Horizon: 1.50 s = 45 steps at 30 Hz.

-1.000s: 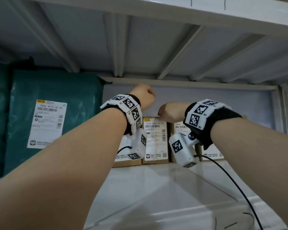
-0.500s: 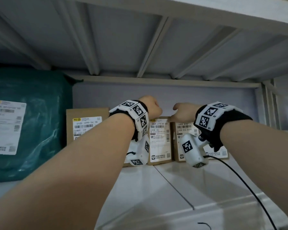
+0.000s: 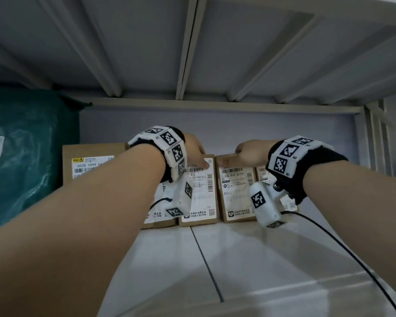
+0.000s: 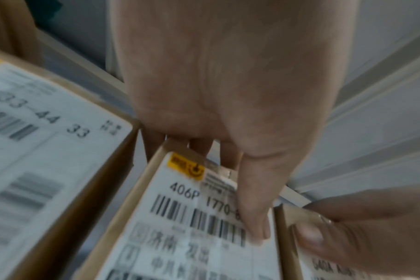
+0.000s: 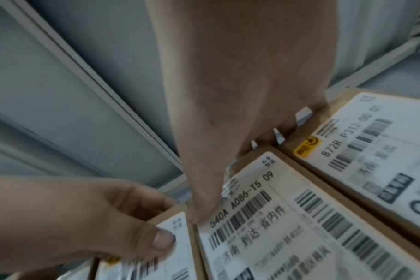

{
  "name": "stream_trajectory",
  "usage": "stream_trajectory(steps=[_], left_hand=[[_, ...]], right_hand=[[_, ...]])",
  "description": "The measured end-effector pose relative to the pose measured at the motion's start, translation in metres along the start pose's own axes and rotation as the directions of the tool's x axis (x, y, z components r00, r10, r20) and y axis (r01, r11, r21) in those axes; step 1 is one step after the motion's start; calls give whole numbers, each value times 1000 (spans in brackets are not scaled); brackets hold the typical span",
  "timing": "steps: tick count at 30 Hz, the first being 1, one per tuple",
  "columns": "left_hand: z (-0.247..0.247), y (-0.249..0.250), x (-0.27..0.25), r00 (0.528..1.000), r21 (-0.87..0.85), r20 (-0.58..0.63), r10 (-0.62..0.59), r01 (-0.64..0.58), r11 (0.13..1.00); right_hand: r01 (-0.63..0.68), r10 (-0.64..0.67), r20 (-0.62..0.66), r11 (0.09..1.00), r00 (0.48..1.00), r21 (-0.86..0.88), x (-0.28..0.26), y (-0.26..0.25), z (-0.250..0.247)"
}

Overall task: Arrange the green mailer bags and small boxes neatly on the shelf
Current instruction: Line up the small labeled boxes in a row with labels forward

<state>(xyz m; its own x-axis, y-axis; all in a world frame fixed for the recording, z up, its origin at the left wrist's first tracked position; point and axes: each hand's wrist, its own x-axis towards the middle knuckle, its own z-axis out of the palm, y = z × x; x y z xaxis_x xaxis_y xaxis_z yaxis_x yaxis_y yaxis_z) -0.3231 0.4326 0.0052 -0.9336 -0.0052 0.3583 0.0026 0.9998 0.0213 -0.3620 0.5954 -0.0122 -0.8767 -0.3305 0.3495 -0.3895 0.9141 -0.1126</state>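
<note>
Several small cardboard boxes stand upright in a row at the back of the shelf (image 3: pixel 238 259). My left hand (image 3: pixel 196 152) grips the top of the 406P box (image 3: pixel 199 195); its thumb (image 4: pixel 254 208) lies on the label and its fingers are curled behind the box's top edge (image 4: pixel 180 227). Just to its right, my right hand (image 3: pixel 249 153) grips the top of the neighbouring 540A box (image 3: pixel 237 193) the same way, seen closer in the right wrist view (image 5: pixel 288 227). A green mailer bag (image 3: pixel 28 152) stands at the far left.
A larger box with a 502D label (image 3: pixel 89 165) stands between the mailer bag and the row. An 872R box (image 5: pixel 372 147) stands right of the 540A box. The upper shelf's underside (image 3: pixel 192 53) is close overhead, and a post (image 3: pixel 373 138) closes the right end. A black cable (image 3: pixel 352 259) trails over the shelf's front.
Both hands, held as fists above the row, have dropped onto the box tops and taken hold of two neighbouring boxes. The view has shifted right, showing less of the mailer bag.
</note>
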Motion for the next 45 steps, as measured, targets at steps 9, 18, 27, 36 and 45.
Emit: stream_trajectory(steps=[9, 18, 27, 36, 45], left_hand=[[-8, -8, -2, 1000, -118, -8, -19, 18, 993], [-1, -2, 1, 1000, -131, -2, 2, -2, 991], [4, 13, -1, 997, -138, -60, 40, -48, 989], [9, 25, -3, 992, -159, -105, 63, -80, 984], [20, 29, -4, 989, -123, -133, 58, -74, 990]], right_hand=[[64, -64, -22, 998, 998, 2, 7, -2, 0], [44, -43, -30, 998, 999, 40, 3, 3, 2], [15, -13, -55, 999, 998, 31, -1, 6, 1], [-131, 150, -161, 984, 975, 124, -6, 24, -7], [-78, 89, -129, 993, 988, 85, 2, 37, 2]])
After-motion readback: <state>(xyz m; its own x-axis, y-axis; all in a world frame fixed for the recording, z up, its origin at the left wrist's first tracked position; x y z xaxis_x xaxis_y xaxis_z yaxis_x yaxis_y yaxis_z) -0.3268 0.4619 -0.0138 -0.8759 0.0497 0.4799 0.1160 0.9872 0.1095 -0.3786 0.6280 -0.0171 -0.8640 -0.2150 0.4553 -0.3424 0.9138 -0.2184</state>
